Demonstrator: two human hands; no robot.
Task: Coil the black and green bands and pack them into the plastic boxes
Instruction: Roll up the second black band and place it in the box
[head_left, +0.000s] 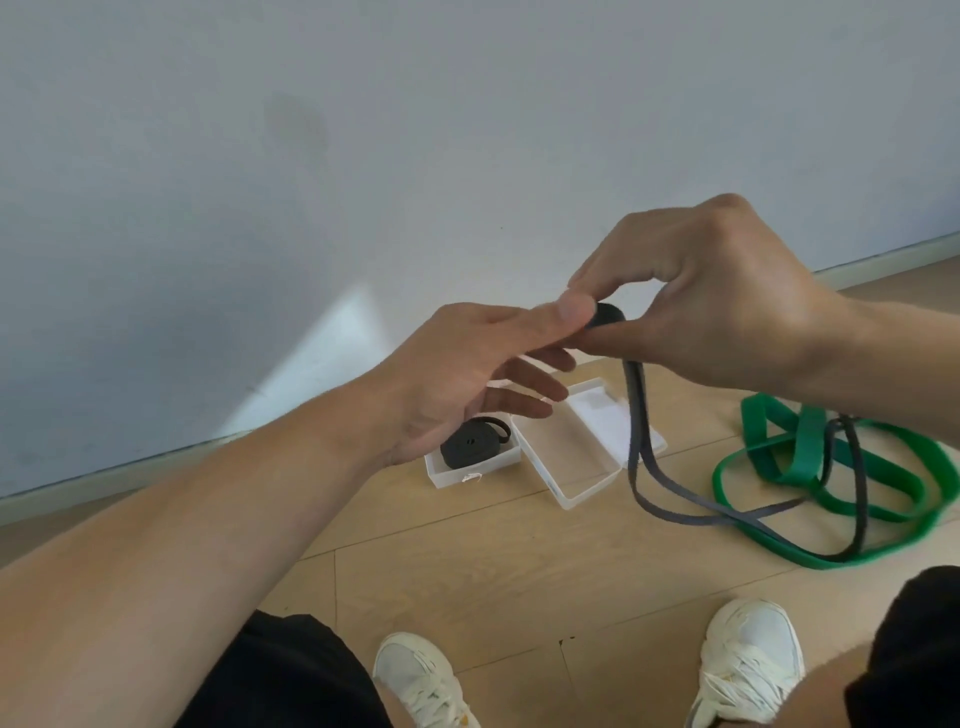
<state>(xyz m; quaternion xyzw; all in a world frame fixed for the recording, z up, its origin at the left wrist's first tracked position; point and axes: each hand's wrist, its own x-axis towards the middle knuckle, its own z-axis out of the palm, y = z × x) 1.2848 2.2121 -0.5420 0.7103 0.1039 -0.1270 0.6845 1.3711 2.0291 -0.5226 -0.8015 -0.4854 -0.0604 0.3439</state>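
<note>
Black band (636, 447): its upper end is folded into a small tight roll held in the air between both hands, above the boxes. The right hand (727, 296) pinches that roll from above, thumb and forefinger closed on it. The left hand (467, 374) meets it from the side, thumb pressed against the roll, the other fingers spread loose below and holding nothing. From the roll the band hangs as two strands down to the floor (519, 571), where it loops across the green band (810, 467). The green band lies uncoiled in loose loops on the floor to the right. Under the hands sit two white boxes: an empty box (576, 462), and just left of it a second box (441, 475) with a coiled black band (470, 444) inside. Two white shoes (748, 660) show at the bottom edge.
</note>
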